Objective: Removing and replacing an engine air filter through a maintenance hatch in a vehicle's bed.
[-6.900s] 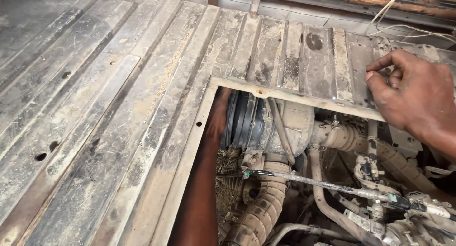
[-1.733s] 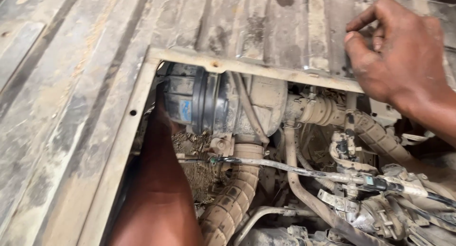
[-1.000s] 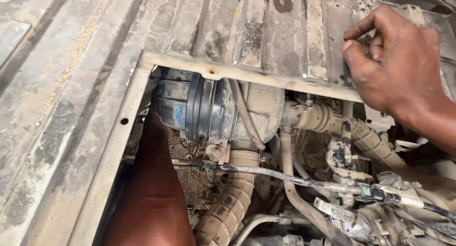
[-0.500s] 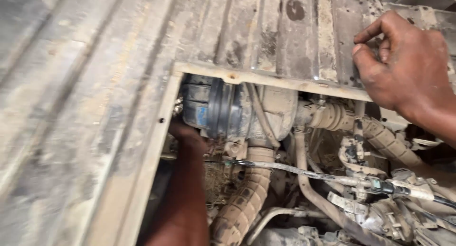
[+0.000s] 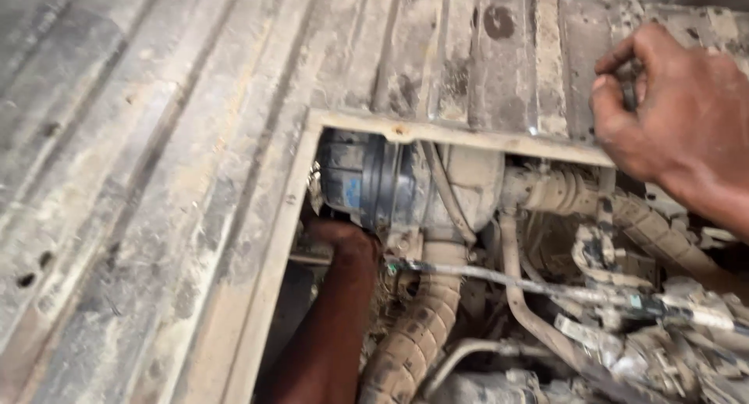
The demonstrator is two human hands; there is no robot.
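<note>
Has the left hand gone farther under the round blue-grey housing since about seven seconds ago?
Yes. The left hand has pushed farther in: earlier only the forearm ran along the opening's left frame edge; now the hand is tucked beneath the round blue-grey housing.

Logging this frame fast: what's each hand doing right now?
Left hand: reaches under the dark cylindrical housing; grip hidden, cannot tell.
Right hand: fingers curled on the metal floor panel; contents unclear.

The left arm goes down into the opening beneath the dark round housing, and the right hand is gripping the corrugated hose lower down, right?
Not quite. The head view shows the right hand up at the ribbed metal floor, fingers pinched together, not on the corrugated hose. The left arm does reach in beneath the dark round housing.
</note>
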